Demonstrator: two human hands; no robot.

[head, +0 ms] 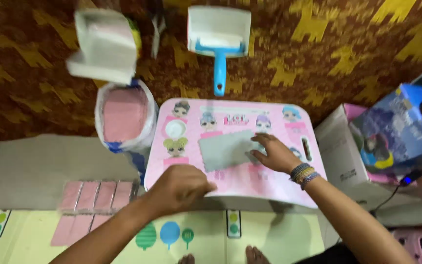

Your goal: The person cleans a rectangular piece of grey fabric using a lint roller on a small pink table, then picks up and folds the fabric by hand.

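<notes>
A small pink lap table (289,188) with cartoon doll pictures stands on the floor in front of me. On its middle lies a flat grey rectangular sheet (223,151). My right hand (274,152), with beaded bracelets at the wrist, presses its fingers flat on the sheet's right edge. My left hand (181,188) hovers curled over the table's near left edge, fingers closed; whether it holds anything is hidden.
A bag of pink powder (123,117) stands left of the table, a white box (106,46) above it. A white and blue dustpan (219,39) lies beyond. Pink rectangular blocks (96,195) rest on cardboard at left. Boxes (396,127) crowd the right.
</notes>
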